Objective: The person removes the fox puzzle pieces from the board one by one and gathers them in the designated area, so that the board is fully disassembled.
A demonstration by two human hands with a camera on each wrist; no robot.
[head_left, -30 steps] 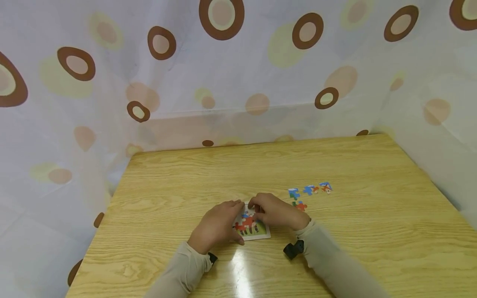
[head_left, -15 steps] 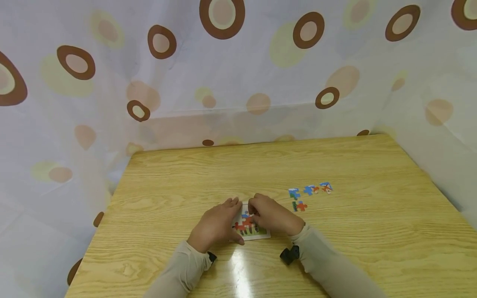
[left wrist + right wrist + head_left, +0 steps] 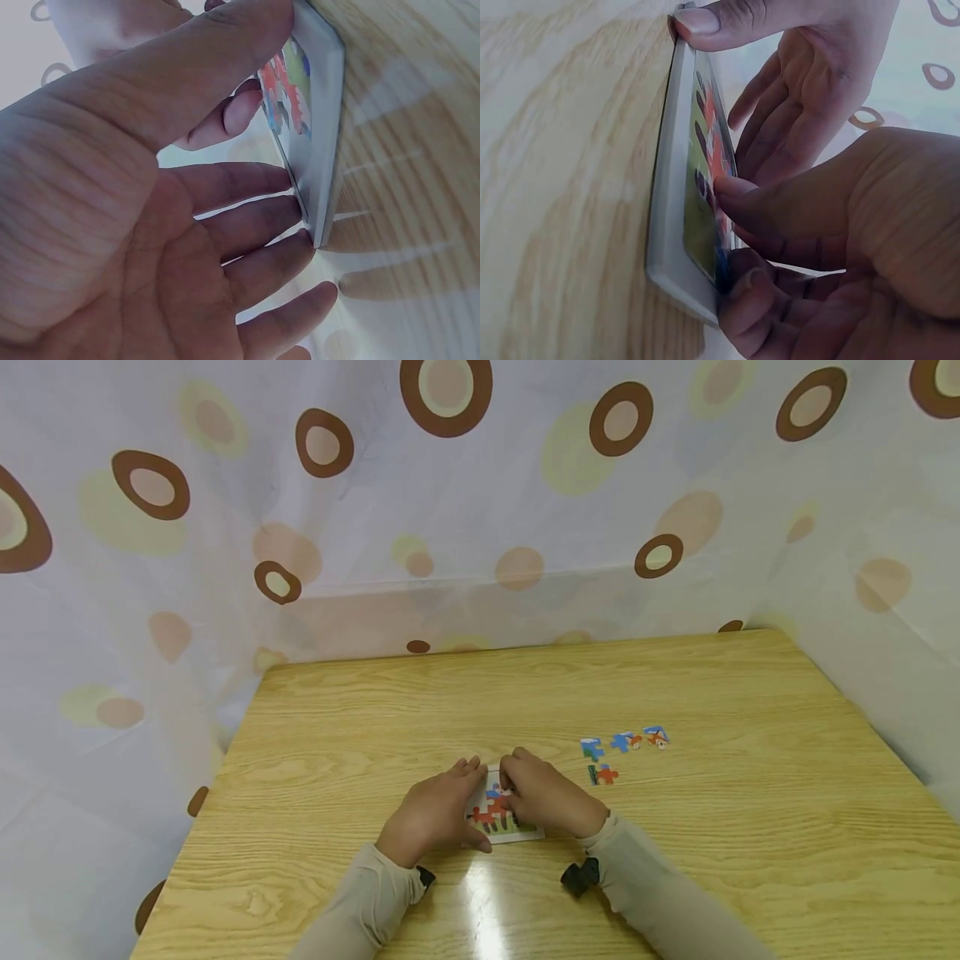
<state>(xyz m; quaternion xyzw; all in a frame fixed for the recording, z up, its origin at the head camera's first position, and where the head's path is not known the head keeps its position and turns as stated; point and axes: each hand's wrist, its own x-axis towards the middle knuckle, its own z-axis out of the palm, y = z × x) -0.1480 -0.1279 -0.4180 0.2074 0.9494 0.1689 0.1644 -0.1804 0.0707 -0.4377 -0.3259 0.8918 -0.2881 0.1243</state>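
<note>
A jigsaw puzzle tray [image 3: 517, 838] with a white rim lies on the table, partly filled with a red, green and blue picture [image 3: 497, 803]. My left hand [image 3: 429, 817] rests along its left side. In the left wrist view nearly straight fingers touch one edge, and the thumb lies over another. My right hand [image 3: 547, 795] bends over the tray's right part, fingers curled. In the right wrist view the right thumb [image 3: 739, 187] touches the picture, and a blue bit of puzzle piece [image 3: 723, 259] shows by the curled fingertips. Most of that piece is hidden.
Several loose puzzle pieces lie right of the tray: a blue and green one [image 3: 592, 748], two with red figures [image 3: 656, 737], and a red one [image 3: 604, 774]. A spotted curtain [image 3: 480, 610] stands behind the wooden table [image 3: 360, 710].
My right hand has shifted slightly left and its fingers have curled further over the tray. My left hand stays almost where it was.
</note>
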